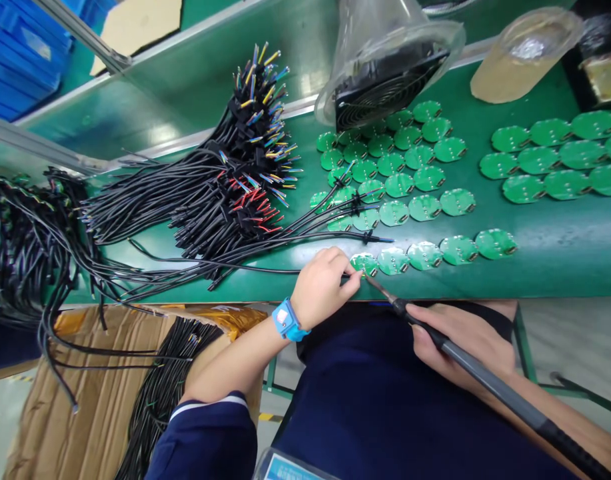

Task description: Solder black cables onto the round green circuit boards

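Far left, top: we've got a blue ribbed plastic crate [25,60], contents not visible to us. Below it, a tangled heap of black cables [30,253] hangs off the bench edge. Under that, our open brown cardboard box [60,400] holds a long bundle of thin black cables [152,400], some with coloured wire tips. On the green bench top [560,267], a thick stack of black cables [195,180] points right, stripped ends showing yellow, blue, white and red. Our left hand [325,287], blue watch [286,321] on the wrist, has thumb and index pinched nearly together on the end of one black cable [265,269], right at the leftmost round green circuit board [364,263] of the front five-board row. Iron tip is at that board's near edge. Behind, a clear plastic hood [448,40] stands over a black fan [380,103], with more green boards [398,185] rowed in front. Our right hand [460,337] has its fingers closed round a grey-and-black soldering iron [465,360]. Far right: a beige translucent cup [515,70], something shiny inside, we can't tell what; three rows of green boards [558,158] sit below it.
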`<state>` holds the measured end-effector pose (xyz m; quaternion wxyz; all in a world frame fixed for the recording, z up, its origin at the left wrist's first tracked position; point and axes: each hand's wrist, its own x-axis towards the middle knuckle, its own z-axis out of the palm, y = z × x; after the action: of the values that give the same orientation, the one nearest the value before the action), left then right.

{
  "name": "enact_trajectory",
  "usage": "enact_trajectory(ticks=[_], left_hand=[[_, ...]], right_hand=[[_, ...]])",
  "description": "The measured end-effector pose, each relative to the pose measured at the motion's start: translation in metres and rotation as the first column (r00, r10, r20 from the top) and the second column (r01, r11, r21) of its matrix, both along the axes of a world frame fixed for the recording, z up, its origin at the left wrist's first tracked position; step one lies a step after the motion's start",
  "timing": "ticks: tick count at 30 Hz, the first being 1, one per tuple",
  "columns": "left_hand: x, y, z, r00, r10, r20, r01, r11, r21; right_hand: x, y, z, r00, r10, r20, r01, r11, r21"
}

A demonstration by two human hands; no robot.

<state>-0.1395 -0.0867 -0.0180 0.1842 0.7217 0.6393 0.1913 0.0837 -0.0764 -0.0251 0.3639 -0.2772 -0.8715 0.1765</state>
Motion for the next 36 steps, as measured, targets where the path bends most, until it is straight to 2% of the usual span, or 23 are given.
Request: enact_trajectory(ticks=[6, 12, 15, 20, 26, 31, 36], left_hand=[[0.0, 0.0, 0.0, 1.0, -0.007, -0.023, 0.008, 1.0, 0.014], [-0.001, -0.001, 0.0, 0.999, -0.007, -0.037, 0.007, 1.0, 0.005], [-0.001, -0.001, -0.001, 0.999, -0.007, -0.034, 0.008, 1.0, 0.012], [-0.002, -0.001, -0.001, 1.0, -0.031, 0.006, 0.031, 0.998, 0.05], [-0.003, 0.0, -0.001, 0.998, -0.047, 0.033, 0.045, 0.997, 0.055], [0.001, 0.0, 0.0, 0.998, 0.024, 0.057, -0.027, 0.999, 0.045], [0.005, 0.001, 0.003, 0.996, 0.084, 0.039, -0.085, 0.996, 0.009]], right_hand=[[-0.002, -0.004, -0.003, 0.997, 0.076, 0.008, -0.077, 0.997, 0.027], [0.004, -0.002, 0.009, 0.995, -0.012, 0.102, 0.018, 0.998, -0.062], [0.004, 0.0, 0.016, 0.99, -0.041, 0.135, 0.05, 0.997, -0.063], [-0.005, -0.001, 0.012, 0.984, -0.07, 0.164, 0.071, 0.997, -0.004], [-0.006, -0.009, 0.003, 0.969, -0.048, 0.241, 0.048, 0.999, 0.006], [-0.011, -0.013, 0.003, 0.986, -0.087, 0.141, 0.061, 0.982, 0.177], [-0.013, -0.015, 0.001, 0.991, -0.039, 0.128, 0.017, 0.987, 0.163]])
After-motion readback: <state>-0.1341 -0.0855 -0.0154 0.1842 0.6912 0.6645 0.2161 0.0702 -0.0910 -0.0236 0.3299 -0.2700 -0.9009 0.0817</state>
